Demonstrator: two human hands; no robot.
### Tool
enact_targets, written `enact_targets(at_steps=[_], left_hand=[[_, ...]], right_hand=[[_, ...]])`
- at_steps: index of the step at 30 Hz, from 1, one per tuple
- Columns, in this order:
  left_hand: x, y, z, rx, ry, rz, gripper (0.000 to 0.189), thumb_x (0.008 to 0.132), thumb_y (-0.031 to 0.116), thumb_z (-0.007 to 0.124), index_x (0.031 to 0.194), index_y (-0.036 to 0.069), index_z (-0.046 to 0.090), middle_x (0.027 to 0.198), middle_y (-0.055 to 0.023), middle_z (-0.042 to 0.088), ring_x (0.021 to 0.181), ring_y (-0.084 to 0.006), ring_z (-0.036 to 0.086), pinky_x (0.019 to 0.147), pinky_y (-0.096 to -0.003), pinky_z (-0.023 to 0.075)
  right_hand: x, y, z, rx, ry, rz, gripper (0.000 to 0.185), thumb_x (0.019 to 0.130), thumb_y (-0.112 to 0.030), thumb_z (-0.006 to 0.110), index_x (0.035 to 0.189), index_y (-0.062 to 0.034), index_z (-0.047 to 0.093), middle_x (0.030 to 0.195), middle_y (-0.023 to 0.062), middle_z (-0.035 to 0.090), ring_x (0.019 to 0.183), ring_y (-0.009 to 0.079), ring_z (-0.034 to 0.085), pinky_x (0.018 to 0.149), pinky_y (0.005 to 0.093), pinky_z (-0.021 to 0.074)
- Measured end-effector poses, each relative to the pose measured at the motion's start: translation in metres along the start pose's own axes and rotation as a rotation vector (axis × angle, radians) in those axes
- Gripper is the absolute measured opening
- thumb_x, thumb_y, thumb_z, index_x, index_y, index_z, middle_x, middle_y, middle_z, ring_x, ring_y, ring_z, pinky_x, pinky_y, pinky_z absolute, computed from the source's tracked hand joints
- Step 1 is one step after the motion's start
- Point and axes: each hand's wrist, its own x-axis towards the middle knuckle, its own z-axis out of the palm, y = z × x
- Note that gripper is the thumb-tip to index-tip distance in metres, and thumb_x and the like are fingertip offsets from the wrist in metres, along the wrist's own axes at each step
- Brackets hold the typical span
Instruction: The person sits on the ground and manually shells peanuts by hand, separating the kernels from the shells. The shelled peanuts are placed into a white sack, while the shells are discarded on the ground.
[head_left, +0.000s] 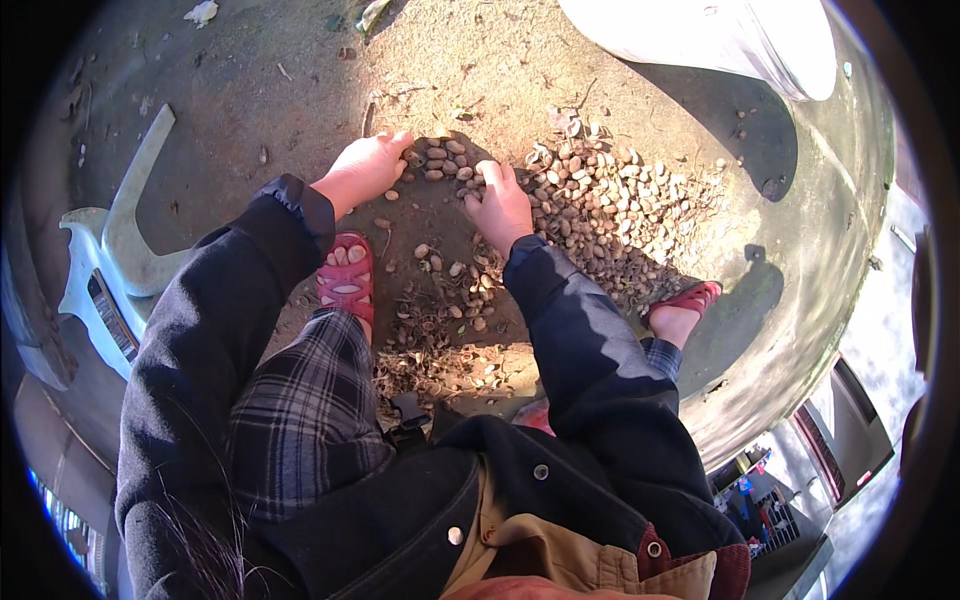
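My left hand (371, 166) reaches down to the left side of a small cluster of brown oval nuts (448, 156) on the concrete ground. Its fingers are close together, and I cannot see whether they grip anything. On the right side of that cluster is my right hand (504, 206), with curled fingers and the thumb a little apart at the nuts. Whether it holds one is hidden. A larger heap of nuts (600, 195), mixed with dry stalks and leaves, spreads to the right of my right hand, partly in bright sun.
Red sandals (346, 277) are on my feet, either side of scattered nuts and plant debris (420, 330). A pale-blue plastic chair (97, 277) lies at the left. A white bucket (712, 37) lies at the top right, casting a dark shadow.
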Motion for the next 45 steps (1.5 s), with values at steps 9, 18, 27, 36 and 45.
enact_targets(at_steps=[9,18,27,36,45], left_hand=[[0.019,0.029,-0.016,-0.086,-0.186,0.006,0.102,0.066,0.002,0.075,0.147,0.019,0.015,0.118,-0.0205,0.048,0.104,-0.0365,0.055,0.084,-0.0397,0.0483],[0.030,0.047,-0.021,-0.028,-0.267,-0.067,0.105,0.063,0.003,0.078,0.146,0.024,0.018,0.113,-0.0200,0.050,0.094,-0.0357,0.060,0.076,-0.0408,0.0517],[0.019,0.032,0.005,0.077,-0.133,0.038,0.079,0.068,0.007,0.075,0.135,0.016,0.034,0.113,-0.0190,0.050,0.098,-0.0383,0.058,0.080,-0.0420,0.0503],[0.021,0.025,0.000,-0.054,-0.090,-0.115,0.094,0.067,0.006,0.075,0.144,0.014,0.021,0.123,-0.0225,0.048,0.108,-0.0375,0.054,0.088,-0.0411,0.0479],[0.012,0.031,0.000,0.019,-0.130,-0.012,0.066,0.068,0.004,0.073,0.126,0.009,0.042,0.113,-0.0209,0.047,0.096,-0.0383,0.058,0.079,-0.0417,0.0506]], right_hand=[[0.007,-0.037,0.004,-0.089,-0.116,0.171,0.093,0.070,-0.010,0.074,0.145,-0.0106,0.020,0.116,0.0217,0.043,0.088,0.0356,0.062,0.074,0.0393,0.0524],[0.018,-0.041,0.001,-0.079,-0.112,0.090,0.084,0.070,-0.005,0.069,0.142,-0.0122,0.027,0.104,0.0218,0.046,0.081,0.0349,0.062,0.069,0.0396,0.0520],[0.011,-0.029,0.028,-0.008,-0.051,0.058,0.071,0.072,-0.010,0.072,0.133,-0.0124,0.036,0.110,0.0206,0.046,0.083,0.0395,0.061,0.072,0.0432,0.0517],[0.016,-0.040,0.009,-0.070,-0.088,0.006,0.067,0.074,-0.005,0.065,0.135,-0.0123,0.037,0.109,0.0199,0.046,0.085,0.0365,0.060,0.074,0.0423,0.0510],[0.020,-0.025,0.022,-0.083,0.006,-0.154,0.053,0.076,-0.004,0.060,0.127,-0.0100,0.045,0.106,0.0205,0.047,0.085,0.0367,0.060,0.073,0.0430,0.0506]])
